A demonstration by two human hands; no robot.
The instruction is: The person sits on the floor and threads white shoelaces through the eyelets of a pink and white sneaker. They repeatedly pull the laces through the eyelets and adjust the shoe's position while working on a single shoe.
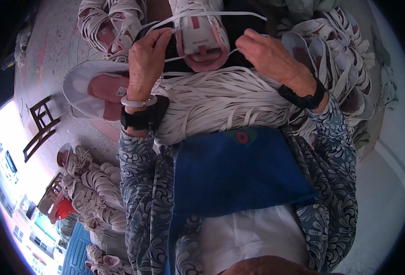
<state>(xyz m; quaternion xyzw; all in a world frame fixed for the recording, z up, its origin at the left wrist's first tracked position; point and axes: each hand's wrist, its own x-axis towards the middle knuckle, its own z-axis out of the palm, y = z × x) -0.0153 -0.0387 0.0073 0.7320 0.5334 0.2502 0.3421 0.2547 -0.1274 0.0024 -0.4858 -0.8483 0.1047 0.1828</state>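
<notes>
A white sneaker with a pink lining and tongue patch stands in front of me, its heel opening toward me. My left hand is at its left side, thumb and fingers pinched on a white shoelace. On the other side my right hand has its fingertips closed on a lace that runs from the shoe. One long lace stretches across the top of the shoe to the right. A thick bundle of off-white shoelaces lies across my lap, just below both hands.
Beside my left wrist lies another white shoe with a pink insole. Heaped shoes are at the right, more shoes at the upper left, and a long pile at the lower left. A small wooden stool is on the floor.
</notes>
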